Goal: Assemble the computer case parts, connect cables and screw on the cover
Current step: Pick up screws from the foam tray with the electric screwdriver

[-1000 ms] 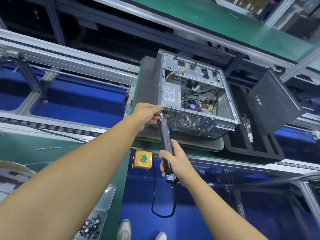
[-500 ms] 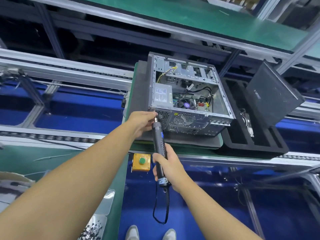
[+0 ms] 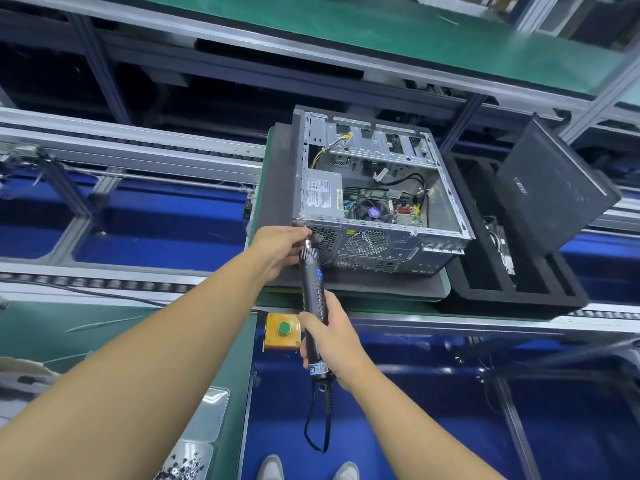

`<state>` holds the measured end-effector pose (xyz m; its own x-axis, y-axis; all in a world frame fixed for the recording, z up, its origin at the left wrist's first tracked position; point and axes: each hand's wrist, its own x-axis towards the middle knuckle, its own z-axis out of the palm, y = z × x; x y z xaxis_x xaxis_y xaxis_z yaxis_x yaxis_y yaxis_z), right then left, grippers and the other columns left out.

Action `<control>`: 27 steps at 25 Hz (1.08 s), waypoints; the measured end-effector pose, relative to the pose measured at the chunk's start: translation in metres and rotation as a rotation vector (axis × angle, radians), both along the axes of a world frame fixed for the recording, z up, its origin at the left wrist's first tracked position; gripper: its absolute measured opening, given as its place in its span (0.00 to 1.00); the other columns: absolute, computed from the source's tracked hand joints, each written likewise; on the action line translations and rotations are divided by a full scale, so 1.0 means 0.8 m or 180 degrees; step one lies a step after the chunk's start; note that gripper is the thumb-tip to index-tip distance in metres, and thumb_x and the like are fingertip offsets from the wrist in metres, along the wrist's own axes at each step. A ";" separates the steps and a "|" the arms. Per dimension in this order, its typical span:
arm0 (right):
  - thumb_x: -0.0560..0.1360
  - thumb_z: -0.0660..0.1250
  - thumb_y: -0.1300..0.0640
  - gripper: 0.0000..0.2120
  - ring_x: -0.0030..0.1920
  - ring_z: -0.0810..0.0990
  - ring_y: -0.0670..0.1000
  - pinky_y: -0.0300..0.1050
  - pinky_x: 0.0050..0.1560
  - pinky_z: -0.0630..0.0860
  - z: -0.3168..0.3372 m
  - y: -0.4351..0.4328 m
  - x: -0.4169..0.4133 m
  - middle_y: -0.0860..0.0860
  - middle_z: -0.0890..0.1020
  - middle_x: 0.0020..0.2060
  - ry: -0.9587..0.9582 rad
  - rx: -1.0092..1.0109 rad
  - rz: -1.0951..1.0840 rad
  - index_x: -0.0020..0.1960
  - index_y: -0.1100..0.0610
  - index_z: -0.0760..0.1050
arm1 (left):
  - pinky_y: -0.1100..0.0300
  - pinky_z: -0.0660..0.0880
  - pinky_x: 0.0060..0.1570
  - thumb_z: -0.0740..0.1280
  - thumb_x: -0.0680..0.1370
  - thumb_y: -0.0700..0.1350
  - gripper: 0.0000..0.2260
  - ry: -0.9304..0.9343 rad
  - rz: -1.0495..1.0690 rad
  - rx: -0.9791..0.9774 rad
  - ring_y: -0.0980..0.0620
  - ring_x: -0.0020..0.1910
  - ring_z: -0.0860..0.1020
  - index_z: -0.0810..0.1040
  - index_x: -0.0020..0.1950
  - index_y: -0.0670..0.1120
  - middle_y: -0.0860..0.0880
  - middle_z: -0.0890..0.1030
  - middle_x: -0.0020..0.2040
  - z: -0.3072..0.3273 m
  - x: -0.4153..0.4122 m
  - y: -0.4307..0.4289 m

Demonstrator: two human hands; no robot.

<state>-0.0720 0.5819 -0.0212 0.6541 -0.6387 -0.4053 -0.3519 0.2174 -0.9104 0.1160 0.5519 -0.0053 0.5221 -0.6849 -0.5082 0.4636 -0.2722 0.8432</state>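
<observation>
**A:** Where is the computer case (image 3: 374, 188)?

**B:** Just off centre, toward one o'clock. It lies on a dark mat (image 3: 277, 174) on the conveyor line (image 3: 131, 154), with its open side toward the camera. A fan, a circuit board and black and yellow cables show inside.

**A:** And the cover?

**B:** A black panel (image 3: 554, 188) stands tilted at three o'clock from the case. It sits in a black foam tray (image 3: 519, 292) just beside the mat.

**A:** What are the hands doing?

**B:** The right hand (image 3: 332, 341) is wrapped round the lower barrel of an electric screwdriver (image 3: 311, 282), at six o'clock from the case. The tool points up toward twelve. Its tip meets the case's rear face at the seven o'clock corner. The left hand (image 3: 280, 247) has its fingertips pinched round that tip. I can't tell whether a screw sits between them.

**A:** Is there a cord?

**B:** A black loop hangs from the tool's butt toward six.

**A:** Anything else nearby?

**B:** A yellow box with a green button (image 3: 282, 332) sits just at nine o'clock of the right hand. At seven o'clock of the view, a clear tray of screws (image 3: 194, 459) rests on the green worktop (image 3: 52, 334). Two shoes (image 3: 272, 467) show at six.
</observation>
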 end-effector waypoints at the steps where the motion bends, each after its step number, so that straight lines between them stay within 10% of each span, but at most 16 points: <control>1: 0.79 0.64 0.56 0.14 0.29 0.76 0.52 0.45 0.28 0.76 0.001 0.000 0.001 0.44 0.78 0.31 0.0007 -0.0011 -0.0005 0.58 0.39 0.70 | 0.59 0.80 0.38 0.71 0.77 0.40 0.06 -0.0003 0.0001 -0.0004 0.51 0.40 0.79 0.83 0.52 0.40 0.47 0.82 0.42 0.000 0.001 0.000; 14: 0.74 0.67 0.52 0.10 0.30 0.77 0.54 0.47 0.30 0.77 0.010 0.007 0.010 0.49 0.78 0.32 -0.0087 0.0393 -0.0162 0.54 0.49 0.71 | 0.61 0.79 0.35 0.71 0.78 0.44 0.06 -0.0057 -0.0039 0.0146 0.53 0.34 0.78 0.84 0.49 0.41 0.48 0.80 0.38 0.014 -0.002 0.002; 18: 0.73 0.69 0.49 0.13 0.30 0.77 0.53 0.47 0.29 0.77 0.013 0.010 0.011 0.49 0.79 0.32 -0.0288 0.0591 -0.0136 0.54 0.51 0.71 | 0.57 0.72 0.32 0.61 0.76 0.48 0.12 -0.2582 0.0304 0.0704 0.46 0.36 0.76 0.76 0.34 0.49 0.50 0.78 0.36 0.025 0.016 0.015; 21: 0.74 0.69 0.49 0.15 0.30 0.78 0.52 0.48 0.31 0.77 0.018 0.011 0.009 0.47 0.79 0.31 -0.0384 0.0576 -0.0022 0.56 0.51 0.70 | 0.51 0.71 0.60 0.57 0.78 0.40 0.17 -0.4526 -0.1204 0.0385 0.46 0.67 0.71 0.77 0.64 0.49 0.47 0.73 0.69 0.039 0.049 0.001; 24: 0.74 0.69 0.50 0.15 0.31 0.78 0.52 0.49 0.32 0.78 0.021 0.010 0.009 0.48 0.79 0.32 -0.0377 0.0583 0.0007 0.58 0.50 0.70 | 0.52 0.62 0.71 0.53 0.78 0.31 0.30 -0.4799 -0.2914 0.0570 0.51 0.79 0.52 0.64 0.77 0.53 0.55 0.56 0.80 0.046 0.068 -0.017; 27: 0.75 0.69 0.51 0.12 0.32 0.79 0.53 0.49 0.34 0.78 0.022 0.007 0.008 0.51 0.78 0.38 -0.0337 0.0555 -0.0046 0.57 0.49 0.72 | 0.52 0.63 0.71 0.53 0.77 0.28 0.33 -0.4743 -0.2679 0.0535 0.54 0.79 0.51 0.64 0.77 0.55 0.58 0.57 0.79 0.034 0.066 -0.014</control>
<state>-0.0656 0.5873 -0.0035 0.6902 -0.5744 -0.4401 -0.2520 0.3793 -0.8903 0.1690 0.5406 0.0217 0.1270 -0.9909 -0.0455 -0.9378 -0.1349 0.3201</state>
